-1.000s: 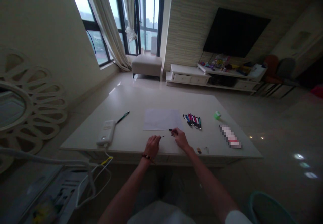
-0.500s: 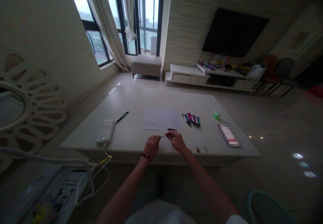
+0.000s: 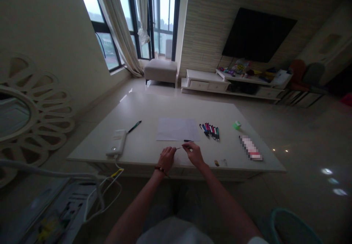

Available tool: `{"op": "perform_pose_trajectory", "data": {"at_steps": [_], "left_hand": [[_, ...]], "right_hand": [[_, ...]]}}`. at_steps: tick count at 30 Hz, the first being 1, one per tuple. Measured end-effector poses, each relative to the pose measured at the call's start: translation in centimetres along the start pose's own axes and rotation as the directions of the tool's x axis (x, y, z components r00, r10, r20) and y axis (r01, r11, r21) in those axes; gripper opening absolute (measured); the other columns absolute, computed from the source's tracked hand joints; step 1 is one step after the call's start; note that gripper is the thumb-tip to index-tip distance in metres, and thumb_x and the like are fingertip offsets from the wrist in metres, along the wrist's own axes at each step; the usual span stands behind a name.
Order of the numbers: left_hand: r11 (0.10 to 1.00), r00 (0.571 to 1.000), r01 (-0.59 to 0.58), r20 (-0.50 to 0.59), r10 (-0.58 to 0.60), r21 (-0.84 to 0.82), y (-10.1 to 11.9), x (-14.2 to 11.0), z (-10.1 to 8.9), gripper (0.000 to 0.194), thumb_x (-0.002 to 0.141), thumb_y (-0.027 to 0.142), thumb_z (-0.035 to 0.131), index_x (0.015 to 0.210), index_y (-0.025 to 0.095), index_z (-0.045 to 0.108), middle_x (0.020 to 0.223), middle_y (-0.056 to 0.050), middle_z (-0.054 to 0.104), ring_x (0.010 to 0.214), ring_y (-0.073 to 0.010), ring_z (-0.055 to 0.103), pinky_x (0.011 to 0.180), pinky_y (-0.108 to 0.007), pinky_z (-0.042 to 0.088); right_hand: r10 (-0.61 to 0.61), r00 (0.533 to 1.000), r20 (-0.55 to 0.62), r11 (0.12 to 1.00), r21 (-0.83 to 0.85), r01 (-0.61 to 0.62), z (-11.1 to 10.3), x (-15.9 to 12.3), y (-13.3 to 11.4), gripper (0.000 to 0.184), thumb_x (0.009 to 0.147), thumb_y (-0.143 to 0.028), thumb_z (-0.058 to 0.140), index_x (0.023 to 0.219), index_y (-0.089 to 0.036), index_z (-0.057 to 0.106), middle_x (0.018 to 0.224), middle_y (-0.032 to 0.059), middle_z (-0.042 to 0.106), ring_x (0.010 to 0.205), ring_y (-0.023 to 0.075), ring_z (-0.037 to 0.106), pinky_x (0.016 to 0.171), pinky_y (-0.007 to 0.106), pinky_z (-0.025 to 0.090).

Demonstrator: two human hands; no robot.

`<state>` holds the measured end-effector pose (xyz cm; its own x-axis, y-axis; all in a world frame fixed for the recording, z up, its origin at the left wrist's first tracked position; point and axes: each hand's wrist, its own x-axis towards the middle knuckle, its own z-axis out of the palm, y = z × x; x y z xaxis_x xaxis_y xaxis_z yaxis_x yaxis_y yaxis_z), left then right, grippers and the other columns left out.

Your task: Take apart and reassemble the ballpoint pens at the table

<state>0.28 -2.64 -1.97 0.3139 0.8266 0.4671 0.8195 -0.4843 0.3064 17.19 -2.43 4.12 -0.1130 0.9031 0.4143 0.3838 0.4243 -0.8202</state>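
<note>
My left hand (image 3: pixel 166 159) is closed on a thin dark rod (image 3: pixel 178 148), perhaps a pen refill, whose tip points right. My right hand (image 3: pixel 194 154) faces it, its fingertips pinched at the rod's far end. Just beyond them a short dark pen part (image 3: pixel 187 140) lies at the lower edge of a white paper sheet (image 3: pixel 177 129). To the right stands a tight group of several coloured pens (image 3: pixel 210 131). A green pen (image 3: pixel 134 126) lies left of the sheet, beside a white power bank (image 3: pixel 117 142).
The pale table (image 3: pixel 137 106) also holds a green tape roll (image 3: pixel 237 125), a pixelated tube (image 3: pixel 250 148) and small bits (image 3: pixel 217 162). A cable (image 3: pixel 117 167) hangs over its near edge. A teal basket rim (image 3: pixel 286 222) sits low right.
My right hand has moved left, toward my left hand, and its fingertips now meet the thin rod. The short dark part stays by the paper. The view has shifted slightly.
</note>
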Motion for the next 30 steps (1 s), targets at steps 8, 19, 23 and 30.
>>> {"op": "perform_pose_trajectory", "data": {"at_steps": [8, 19, 23, 30], "left_hand": [[1.000, 1.000, -0.003, 0.010, 0.003, -0.004, 0.06, 0.05, -0.15, 0.020, 0.087, 0.014, 0.034, 0.095, 0.021, 0.051, 0.082, -0.004, 0.053, 0.077, -0.0172, 0.046, 0.072, -0.031, 0.037], [1.000, 1.000, 0.003, 0.008, -0.003, 0.001, -0.05, 0.04, 0.07, 0.019, 0.088, 0.017, 0.034, 0.094, 0.021, 0.051, 0.080, -0.003, 0.053, 0.076, -0.0165, 0.047, 0.071, -0.031, 0.036], [1.000, 1.000, -0.001, 0.013, 0.001, 0.011, -0.04, 0.05, 0.04, 0.019, 0.089, 0.018, 0.033, 0.094, 0.021, 0.051, 0.081, -0.003, 0.053, 0.076, -0.0168, 0.046, 0.071, -0.031, 0.035], [1.000, 1.000, -0.004, 0.018, 0.004, 0.021, 0.04, 0.07, -0.11, 0.020, 0.089, 0.017, 0.032, 0.094, 0.021, 0.051, 0.080, -0.003, 0.053, 0.075, -0.0169, 0.045, 0.071, -0.031, 0.035]], "right_hand": [[-0.024, 0.998, 0.051, 0.999, -0.024, 0.025, 0.44, 0.00, -0.11, 0.015, 0.080, -0.024, 0.054, 0.088, -0.020, 0.065, 0.081, 0.0044, 0.064, 0.074, 0.0156, 0.059, 0.066, 0.029, 0.049], [-0.016, 0.999, -0.035, 0.999, -0.032, 0.015, 0.29, -0.08, 0.12, 0.021, 0.079, -0.025, 0.053, 0.096, -0.019, 0.062, 0.083, 0.0058, 0.065, 0.073, 0.0161, 0.060, 0.066, 0.029, 0.050], [-0.031, 1.000, -0.002, 0.999, -0.028, 0.031, 0.34, -0.01, 0.12, 0.020, 0.079, -0.024, 0.053, 0.096, -0.020, 0.062, 0.082, 0.0048, 0.065, 0.072, 0.0155, 0.060, 0.064, 0.029, 0.050], [-0.035, 0.999, -0.013, 0.999, -0.035, 0.035, 0.15, 0.04, 0.30, 0.021, 0.079, -0.023, 0.053, 0.097, -0.020, 0.062, 0.083, 0.0049, 0.065, 0.073, 0.0157, 0.060, 0.065, 0.029, 0.050]]}}
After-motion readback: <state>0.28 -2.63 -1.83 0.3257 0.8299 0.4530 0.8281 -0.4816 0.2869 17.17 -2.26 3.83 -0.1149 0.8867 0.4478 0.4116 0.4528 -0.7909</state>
